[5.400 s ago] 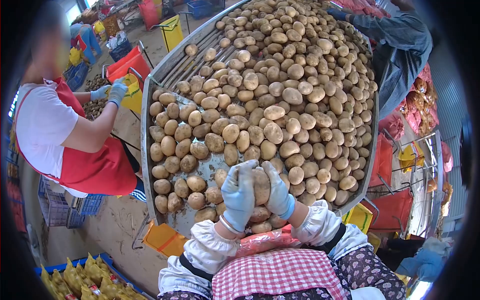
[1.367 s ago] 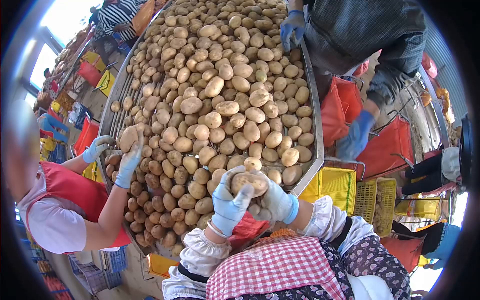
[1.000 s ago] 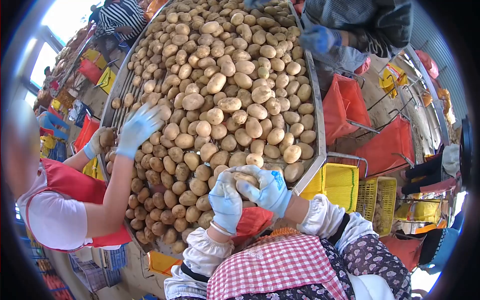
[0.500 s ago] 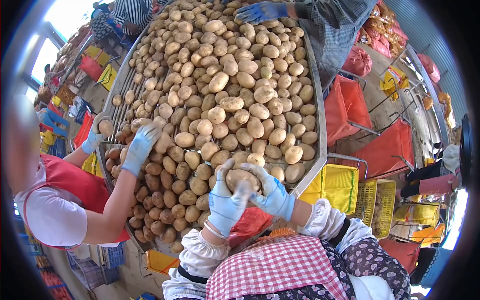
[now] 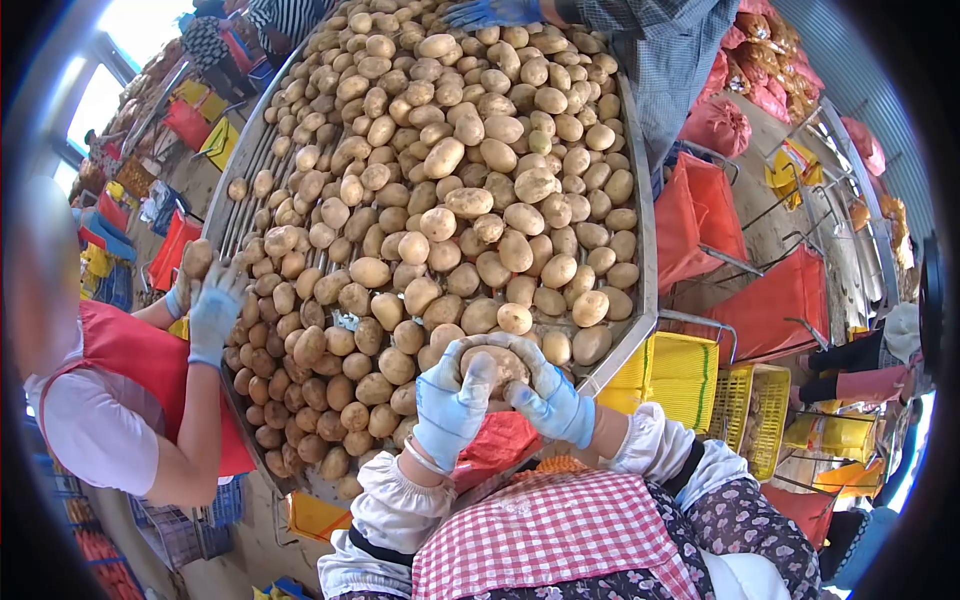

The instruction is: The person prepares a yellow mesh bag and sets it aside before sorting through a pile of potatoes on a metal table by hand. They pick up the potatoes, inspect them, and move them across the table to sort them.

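A large brown potato (image 5: 497, 366) is held between my two gloved hands, just above the near end of the metal sorting table (image 5: 648, 240). My left hand (image 5: 447, 405) wraps the potato's left side, with the thumb against its front. On the other side my right hand (image 5: 553, 398) curls round it, thumb low on the front. Both wear white gloves stained light blue. Loose potatoes (image 5: 440, 230) cover the tabletop in a thick layer right beyond my fingers. Below my hands, a red bag (image 5: 497, 445) hangs at the table's near edge.
At the left, a co-worker in a red apron (image 5: 140, 350) lifts a potato in gloved hands. Another person's blue glove (image 5: 495, 12) rests on the far potatoes. Red bags on frames (image 5: 695, 220), a yellow mesh bag (image 5: 680, 380) and a yellow crate (image 5: 755, 415) stand at the right.
My hands have turned the potato slightly and stay at the same spot. The co-worker at the left has drawn their hands back from the pile. The far blue glove has shifted up and left.
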Motion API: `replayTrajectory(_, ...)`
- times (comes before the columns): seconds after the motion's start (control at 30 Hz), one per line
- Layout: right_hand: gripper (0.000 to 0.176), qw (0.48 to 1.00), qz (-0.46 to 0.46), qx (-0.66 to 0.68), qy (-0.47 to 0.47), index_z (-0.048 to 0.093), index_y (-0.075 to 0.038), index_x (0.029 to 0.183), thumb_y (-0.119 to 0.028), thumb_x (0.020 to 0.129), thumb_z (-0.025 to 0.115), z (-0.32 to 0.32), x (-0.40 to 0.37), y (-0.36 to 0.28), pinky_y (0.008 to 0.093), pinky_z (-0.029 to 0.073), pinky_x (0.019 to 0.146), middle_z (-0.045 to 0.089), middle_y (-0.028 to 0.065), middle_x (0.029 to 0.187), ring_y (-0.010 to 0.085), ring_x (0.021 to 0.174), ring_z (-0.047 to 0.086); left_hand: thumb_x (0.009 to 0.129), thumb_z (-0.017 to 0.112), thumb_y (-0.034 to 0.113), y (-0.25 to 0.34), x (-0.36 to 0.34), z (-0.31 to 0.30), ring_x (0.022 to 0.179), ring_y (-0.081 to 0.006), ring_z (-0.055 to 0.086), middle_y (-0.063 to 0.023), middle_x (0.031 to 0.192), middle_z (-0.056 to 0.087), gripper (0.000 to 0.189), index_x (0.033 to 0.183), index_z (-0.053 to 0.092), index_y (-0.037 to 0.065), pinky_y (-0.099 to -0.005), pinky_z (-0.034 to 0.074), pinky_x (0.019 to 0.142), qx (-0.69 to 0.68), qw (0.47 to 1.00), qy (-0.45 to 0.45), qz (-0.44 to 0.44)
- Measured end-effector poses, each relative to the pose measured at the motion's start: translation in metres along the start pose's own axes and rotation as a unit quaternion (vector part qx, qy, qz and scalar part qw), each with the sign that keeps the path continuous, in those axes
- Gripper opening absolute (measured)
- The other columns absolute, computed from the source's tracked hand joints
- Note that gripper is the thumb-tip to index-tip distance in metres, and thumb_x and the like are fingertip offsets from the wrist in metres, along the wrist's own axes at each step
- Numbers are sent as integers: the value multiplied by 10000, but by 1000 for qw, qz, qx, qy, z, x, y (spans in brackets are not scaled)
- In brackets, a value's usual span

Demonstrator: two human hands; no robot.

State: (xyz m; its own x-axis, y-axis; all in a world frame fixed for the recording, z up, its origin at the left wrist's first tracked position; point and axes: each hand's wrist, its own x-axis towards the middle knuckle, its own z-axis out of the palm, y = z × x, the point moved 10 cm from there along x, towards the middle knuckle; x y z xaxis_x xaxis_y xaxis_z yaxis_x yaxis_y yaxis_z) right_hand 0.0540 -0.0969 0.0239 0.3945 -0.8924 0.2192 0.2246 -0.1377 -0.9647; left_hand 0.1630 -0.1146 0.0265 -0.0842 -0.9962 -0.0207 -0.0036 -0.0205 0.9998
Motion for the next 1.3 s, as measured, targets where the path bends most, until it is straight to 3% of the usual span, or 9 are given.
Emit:
replayTrajectory(0.1, 643, 1000, -5, 5, 8, 294, -24, 1452, -403, 984, 521, 3, -6, 6, 383, 372, 1070, 455, 166, 1384, 273, 1283, 466, 970, 594, 369, -6, -9, -17, 746, -70, 570, -16, 838, 643, 385, 960, 630, -14, -227, 481, 653, -66, 988, 40, 133)
replayTrajectory(0.3, 680, 1000, -8, -21, 13, 299, -23, 1456, -406, 961, 566, 1, -5, 4, 395, 398, 1056, 455, 179, 1412, 289, 1290, 478, 920, 632, 467, -27, -14, -15, 748, -143, 648, -56, 903, 681, 480, 1005, 628, -5, -275, 522, 642, -155, 973, 69, -157)
replayTrajectory(0.47, 737, 965, -96, -246, 9, 335, -3, 1438, -382, 900, 667, 0, -3, -18, 415, 452, 1003, 497, 200, 1369, 354, 1215, 543, 869, 667, 515, 22, -16, -3, 913, -241, 696, -160, 991, 687, 655, 1275, 531, 19, -344, 559, 770, 162, 982, -2, 100)
replayTrajectory(0.63, 803, 916, -205, -344, 7, 388, 24, 1407, -325, 793, 768, 10, -4, -47, 436, 504, 873, 581, 197, 1253, 377, 1056, 617, 1059, 267, 437, 8, -11, -11, 945, -165, 657, -104, 1034, 684, 613, 1088, 640, -49, -291, 526, 824, -33, 998, 44, 31)
replayTrajectory(0.77, 805, 933, -168, -317, 13, 406, 18, 1400, -273, 755, 791, -9, -18, -16, 425, 514, 838, 599, 195, 1226, 367, 1028, 629, 1025, 426, 415, -17, -14, -1, 969, -168, 654, -119, 1032, 687, 501, 1125, 628, -32, -298, 526, 839, -218, 972, 6, -85)
replayTrajectory(0.83, 833, 891, -128, -436, -1, 402, 20, 1402, -229, 722, 814, -11, -18, -15, 412, 519, 808, 589, 192, 1264, 357, 1001, 638, 945, 605, 394, 25, -20, 7, 953, -174, 659, -128, 1023, 690, 460, 1157, 616, -14, -306, 530, 835, 108, 992, 17, 57)
replayTrajectory(0.93, 843, 879, -211, -428, 13, 402, 15, 1405, -245, 716, 813, 1, -17, -28, 402, 518, 799, 566, 195, 1319, 346, 1012, 635, 862, 723, 358, 26, -24, -1, 941, -183, 661, -146, 1011, 688, 495, 1183, 605, 0, -324, 535, 834, 139, 986, 30, 84)
replayTrajectory(1.1, 818, 864, -279, -419, 22, 400, 6, 1406, -282, 745, 786, 14, -18, -41, 398, 521, 806, 566, 197, 1328, 336, 1029, 639, 1009, 434, 467, -9, -20, -18, 926, -126, 639, -66, 1005, 677, 545, 1121, 626, -30, -271, 524, 800, -101, 995, 15, 18)
replayTrajectory(1.3, 782, 876, -287, -388, 0, 405, -2, 1402, -253, 759, 773, 11, -17, -49, 407, 534, 832, 583, 189, 1304, 343, 1049, 638, 974, 552, 434, -7, -25, -5, 942, -127, 638, -75, 1030, 682, 486, 1178, 607, -4, -281, 530, 807, -210, 975, -24, -64)
